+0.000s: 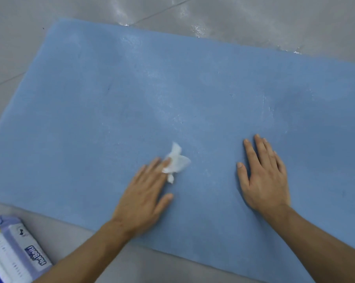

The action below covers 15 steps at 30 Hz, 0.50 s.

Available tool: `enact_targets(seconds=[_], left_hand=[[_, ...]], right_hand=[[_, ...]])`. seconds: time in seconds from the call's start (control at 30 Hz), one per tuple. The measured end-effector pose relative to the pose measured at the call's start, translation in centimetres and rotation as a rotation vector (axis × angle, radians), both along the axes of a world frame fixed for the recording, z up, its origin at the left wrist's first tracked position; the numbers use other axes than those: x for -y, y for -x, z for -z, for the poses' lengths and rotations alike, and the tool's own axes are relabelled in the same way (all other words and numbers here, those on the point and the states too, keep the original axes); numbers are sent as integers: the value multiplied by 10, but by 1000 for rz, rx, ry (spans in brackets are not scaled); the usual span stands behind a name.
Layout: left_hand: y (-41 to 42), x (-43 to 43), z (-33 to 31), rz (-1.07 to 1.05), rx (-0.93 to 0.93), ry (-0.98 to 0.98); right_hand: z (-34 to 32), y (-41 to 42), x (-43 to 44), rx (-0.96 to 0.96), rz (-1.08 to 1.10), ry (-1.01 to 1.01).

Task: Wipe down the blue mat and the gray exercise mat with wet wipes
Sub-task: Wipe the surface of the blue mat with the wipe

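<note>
Head view: the blue mat (193,88) is laid flat on the tiled floor (19,48), with wet streaks across it. A crumpled wet wipe (177,160) is pressed onto the mat by the straight fingers of the left hand (144,193), maybe tucked between two, hard to tell. The right hand (264,176) is rested flat nearby, fingers straight. A wipes pack (15,252) is sat on the floor, near-left.
</note>
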<state>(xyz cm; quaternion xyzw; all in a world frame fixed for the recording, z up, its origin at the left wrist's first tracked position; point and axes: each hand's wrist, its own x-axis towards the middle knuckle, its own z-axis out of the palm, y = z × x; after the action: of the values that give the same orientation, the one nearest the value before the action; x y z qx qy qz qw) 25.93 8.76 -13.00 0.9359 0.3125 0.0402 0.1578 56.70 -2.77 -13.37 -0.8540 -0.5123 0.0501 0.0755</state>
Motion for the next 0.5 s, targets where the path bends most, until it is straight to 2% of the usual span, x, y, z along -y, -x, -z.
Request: enact_targets(seconds=[0.17,0.3,0.4,0.5], left_hand=[[79,-59,3,-412,-165,-33],[94,-82,1,-645,-136,-14],[71,-76,2,-627,-44,23],[42,-60,2,-393,-21,34]], right_hand=[[-1,0,0,-2,-3,14],[-1,0,-1,-4,-1,22],[-1,0,-1,0,-2,27],[-1,1,-1,-2,-6,24]])
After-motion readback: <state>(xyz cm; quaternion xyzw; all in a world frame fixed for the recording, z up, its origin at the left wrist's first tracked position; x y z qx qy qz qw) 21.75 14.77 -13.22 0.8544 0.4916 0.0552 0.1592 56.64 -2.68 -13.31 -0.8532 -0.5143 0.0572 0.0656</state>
